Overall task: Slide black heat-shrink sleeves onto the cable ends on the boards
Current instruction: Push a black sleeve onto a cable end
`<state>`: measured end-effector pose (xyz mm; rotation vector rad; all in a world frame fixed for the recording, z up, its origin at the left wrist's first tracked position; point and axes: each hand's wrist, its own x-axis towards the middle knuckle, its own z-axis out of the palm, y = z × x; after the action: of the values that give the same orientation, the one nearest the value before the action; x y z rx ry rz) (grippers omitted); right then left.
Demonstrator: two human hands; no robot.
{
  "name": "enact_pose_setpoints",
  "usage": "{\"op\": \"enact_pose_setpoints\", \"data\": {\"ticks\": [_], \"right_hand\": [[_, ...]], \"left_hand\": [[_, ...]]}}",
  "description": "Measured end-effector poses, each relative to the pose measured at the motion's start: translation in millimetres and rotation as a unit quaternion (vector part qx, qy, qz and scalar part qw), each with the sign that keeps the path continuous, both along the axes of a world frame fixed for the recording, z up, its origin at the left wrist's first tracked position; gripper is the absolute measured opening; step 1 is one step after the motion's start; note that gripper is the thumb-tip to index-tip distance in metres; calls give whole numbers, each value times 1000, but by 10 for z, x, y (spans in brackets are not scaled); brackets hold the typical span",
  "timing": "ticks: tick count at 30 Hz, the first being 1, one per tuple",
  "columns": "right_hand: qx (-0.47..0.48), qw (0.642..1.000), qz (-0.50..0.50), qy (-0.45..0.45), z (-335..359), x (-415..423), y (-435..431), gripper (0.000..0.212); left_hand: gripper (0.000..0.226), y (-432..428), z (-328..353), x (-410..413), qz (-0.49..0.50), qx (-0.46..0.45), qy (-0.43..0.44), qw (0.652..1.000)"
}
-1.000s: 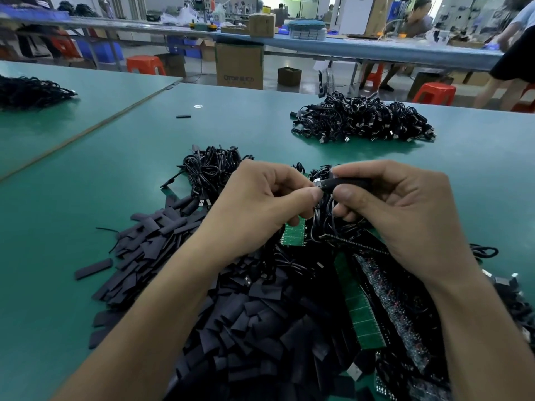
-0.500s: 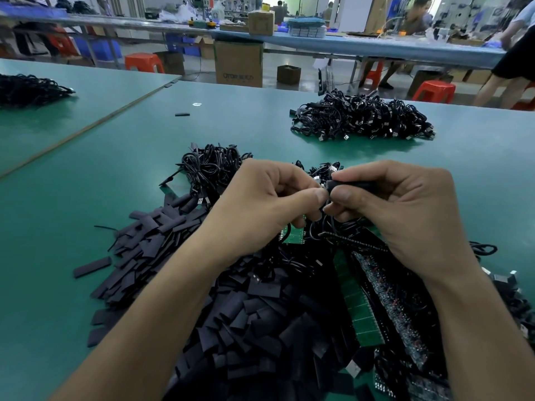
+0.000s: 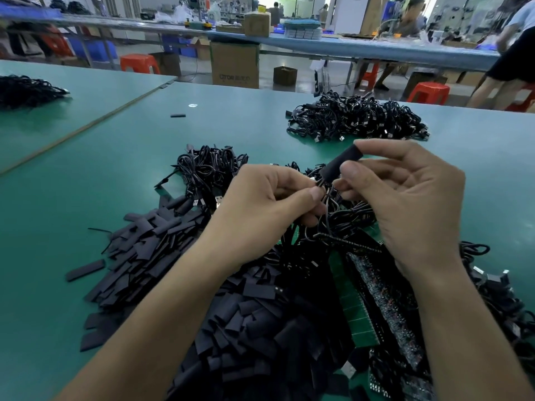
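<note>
**Black sleeve going onto a cable end**

Black heat-shrink is being threaded right now. The right hand [image 3: 405, 198] is pinching one sleeve [image 3: 340, 164] between thumb and forefinger, its other fingers loosely spread and holding nothing. The sleeve is tilting down to the left, above the work. The left hand [image 3: 269, 206] is curling in, thumb and forefinger pinching a thin black cable [image 3: 326, 202] just at the sleeve's lower mouth. Whether the cable's tip is already sitting inside the tube is too small to tell.

Judging from this, the step in hand is feeding one cable end into one sleeve. The next move is probably calling for the left hand to be holding the wire straight while the right is drawing the tube down along it, towards the board end. A bent wire could be snagging at the mouth.

Under the hands, green boards [image 3: 359, 319] are lying in a tangle of their leads. To the left, a heap of loose sleeves [image 3: 162, 250] is spreading across the green table [image 3: 86, 169]. A cable bundle [image 3: 211, 169] is lying just beyond the hands, and a larger cable heap [image 3: 356, 117] is lying farther back.
</note>
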<state>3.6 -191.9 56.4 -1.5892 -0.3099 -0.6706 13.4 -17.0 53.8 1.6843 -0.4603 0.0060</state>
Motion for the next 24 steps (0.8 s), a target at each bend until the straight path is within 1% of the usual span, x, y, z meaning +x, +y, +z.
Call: {"op": "enact_pose_setpoints", "data": {"ticks": [3,15,21,24], "right_hand": [[-3,1000,10,6,-6,-6,54,28],[-16,1000,10,18,1,-21,110,31],[-52,998,16,18,19,-33,109,39],[-46,999,16,24,34,-40,87,35]], "left_hand": [[9,-29,-18,-1,9,-10,-1,1000],[10,-86,-53,3,22,0,-24,999],[13,-66,-48,21,11,13,-22,1000],[10,-73,-64,12,-2,17,-26,1000]]}}
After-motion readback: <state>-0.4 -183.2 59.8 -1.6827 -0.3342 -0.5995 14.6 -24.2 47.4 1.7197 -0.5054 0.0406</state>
